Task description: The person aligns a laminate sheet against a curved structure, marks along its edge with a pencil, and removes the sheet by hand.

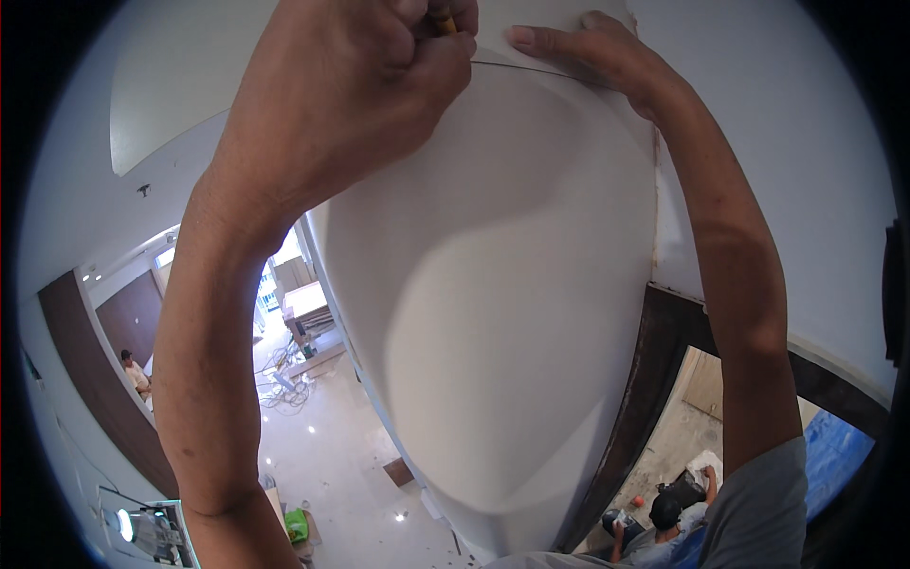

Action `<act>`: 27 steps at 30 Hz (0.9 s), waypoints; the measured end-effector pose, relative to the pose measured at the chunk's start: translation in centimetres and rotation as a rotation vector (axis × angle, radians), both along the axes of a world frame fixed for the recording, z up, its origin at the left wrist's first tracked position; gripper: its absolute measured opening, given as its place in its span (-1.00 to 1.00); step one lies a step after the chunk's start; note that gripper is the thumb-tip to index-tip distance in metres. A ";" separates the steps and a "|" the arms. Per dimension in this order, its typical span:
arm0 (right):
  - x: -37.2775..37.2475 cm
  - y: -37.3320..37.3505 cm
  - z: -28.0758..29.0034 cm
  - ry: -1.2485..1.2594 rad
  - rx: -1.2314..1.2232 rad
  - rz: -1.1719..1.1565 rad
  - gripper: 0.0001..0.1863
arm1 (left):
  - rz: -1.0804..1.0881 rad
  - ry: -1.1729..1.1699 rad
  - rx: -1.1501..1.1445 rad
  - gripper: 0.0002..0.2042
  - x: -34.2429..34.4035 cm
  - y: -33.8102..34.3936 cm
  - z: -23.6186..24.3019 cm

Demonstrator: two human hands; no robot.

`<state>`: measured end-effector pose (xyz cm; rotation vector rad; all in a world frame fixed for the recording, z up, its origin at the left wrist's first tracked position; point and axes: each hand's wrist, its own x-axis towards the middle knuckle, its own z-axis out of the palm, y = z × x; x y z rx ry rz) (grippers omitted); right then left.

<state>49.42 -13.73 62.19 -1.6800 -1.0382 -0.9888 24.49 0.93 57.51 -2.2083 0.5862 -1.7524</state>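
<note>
My left hand (370, 85) is raised to the top of the view, its fingers closed around a thin yellow pencil-like stick (443, 19). Most of that stick is hidden by the fingers. To its right, my right hand (602, 52) lies on a pale panel, thumb stretched out to the left; its other fingers are partly hidden. A thin dark line (531, 68) runs between the two hands, along the upper edge of a broad white surface (493, 284) that spreads out below them.
A dark-framed doorway (654, 351) opens at lower right, with a person (666, 512) low beyond it. Another person (136, 375) is far left. Tangled cables (284, 379) and a green bag (297, 524) lie on the shiny floor (332, 455). A lit lamp (128, 524) stands at lower left.
</note>
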 end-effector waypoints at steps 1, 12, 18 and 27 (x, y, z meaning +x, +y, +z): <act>0.2 0.0 0.1 -0.009 0.003 -0.016 0.36 | 0.006 0.002 0.013 -0.95 0.0 0.1 0.1; 0.4 0.1 0.0 0.053 0.004 -0.105 0.55 | -0.006 -0.012 0.024 -0.94 -1.5 1.0 0.8; 0.5 -0.2 0.0 0.060 -0.003 -0.096 0.61 | -0.013 -0.010 -0.235 -0.94 -3.2 1.4 1.0; -2.1 -0.3 -0.4 0.094 -0.052 -0.069 0.58 | -0.166 -0.358 0.145 -0.91 -1.1 6.7 0.4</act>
